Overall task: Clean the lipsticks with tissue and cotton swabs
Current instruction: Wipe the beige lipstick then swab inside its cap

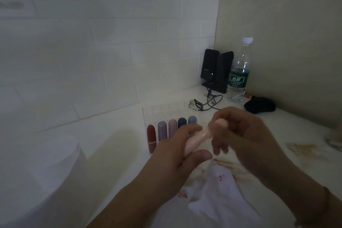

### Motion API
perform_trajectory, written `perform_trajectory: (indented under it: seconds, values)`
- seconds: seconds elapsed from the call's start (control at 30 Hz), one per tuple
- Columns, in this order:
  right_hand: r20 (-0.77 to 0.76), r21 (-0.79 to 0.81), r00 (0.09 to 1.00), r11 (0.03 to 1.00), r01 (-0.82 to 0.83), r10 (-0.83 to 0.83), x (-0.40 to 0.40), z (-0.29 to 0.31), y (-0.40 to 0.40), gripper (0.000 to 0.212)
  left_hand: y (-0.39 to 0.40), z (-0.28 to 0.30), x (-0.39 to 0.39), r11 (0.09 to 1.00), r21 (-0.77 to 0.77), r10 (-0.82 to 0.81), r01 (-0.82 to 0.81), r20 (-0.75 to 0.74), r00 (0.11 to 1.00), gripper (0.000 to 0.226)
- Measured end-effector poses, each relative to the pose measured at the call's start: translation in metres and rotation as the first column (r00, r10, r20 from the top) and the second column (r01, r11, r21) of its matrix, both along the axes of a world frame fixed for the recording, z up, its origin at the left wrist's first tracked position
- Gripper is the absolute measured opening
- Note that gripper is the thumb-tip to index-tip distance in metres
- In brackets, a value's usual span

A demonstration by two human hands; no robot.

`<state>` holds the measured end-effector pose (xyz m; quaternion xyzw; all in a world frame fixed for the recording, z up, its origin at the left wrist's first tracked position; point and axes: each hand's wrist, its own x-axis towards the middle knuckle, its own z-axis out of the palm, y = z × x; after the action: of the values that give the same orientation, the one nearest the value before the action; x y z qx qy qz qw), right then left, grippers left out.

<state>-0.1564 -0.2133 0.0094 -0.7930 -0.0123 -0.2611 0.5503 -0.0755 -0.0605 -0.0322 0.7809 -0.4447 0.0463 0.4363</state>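
Pale pink glossy plastic lipstick tube [196,138] held above the bench [114,146], body clasped in left hand [177,152], cap end pinched by right hand [246,135]. Judged light, rigid, slippery; best gripped mid-barrel. Both grips clamped on it.

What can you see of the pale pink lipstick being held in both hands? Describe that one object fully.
The pale pink lipstick is a smooth, glossy tube with a rounded end, plastic by its look. It lies tilted above the stained tissue, the left hand gripping its lower part and the right hand gripping its upper end. Motion blur hides whether the cap is on.
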Motion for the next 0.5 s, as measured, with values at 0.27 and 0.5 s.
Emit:
perform_trajectory:
  seconds: [0.27,0.5]
  values:
    - [-0.116,-0.165,0.958,0.956,0.242,-0.263,0.014,-0.017,-0.055,0.025,-0.004,0.008,-0.004,0.949,-0.312,-0.107,-0.05,-0.466,0.878,0.035]
    - [-0.144,-0.549,0.94,0.815,0.185,-0.31,0.024,-0.04,-0.06,0.024,0.002,0.013,-0.003,0.608,-0.794,-0.784,0.004,-0.6,0.159,0.033]
